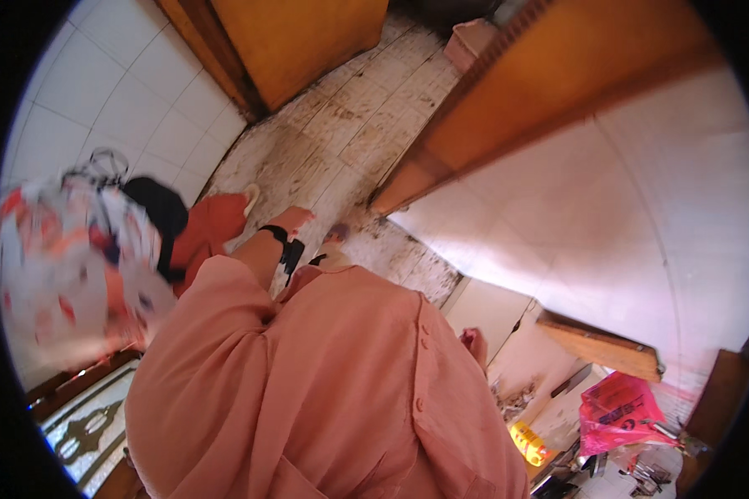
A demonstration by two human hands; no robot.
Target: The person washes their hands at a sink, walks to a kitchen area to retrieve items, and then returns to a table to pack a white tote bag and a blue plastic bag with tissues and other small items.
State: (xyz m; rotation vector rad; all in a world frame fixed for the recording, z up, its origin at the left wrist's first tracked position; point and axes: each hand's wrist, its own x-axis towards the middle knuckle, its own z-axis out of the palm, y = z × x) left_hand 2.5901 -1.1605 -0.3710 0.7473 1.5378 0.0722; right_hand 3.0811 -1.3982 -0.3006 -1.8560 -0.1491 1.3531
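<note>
My left hand (292, 219) hangs over the dirty tiled floor, with no object visible in it. A black strap with a small black device (293, 253) is around that wrist. Just left of the hand is a red cloth item (215, 221), beside a black cap-like item (157, 206) and a blurred white cloth with red and dark patterns (68, 274). On the other side of my pink buttoned shirt (343, 374), part of my right hand (472, 343) shows with its fingers bent. The shirt hides the rest, and whether it holds anything cannot be told.
An orange-brown wooden door (299, 50) stands ahead, and a wooden panel (512, 93) edges the white wall at right. Beyond is a pink bin (469, 45). At lower right are a pink plastic bag (621, 415), a yellow bottle (529, 444) and a wooden shelf edge (599, 346).
</note>
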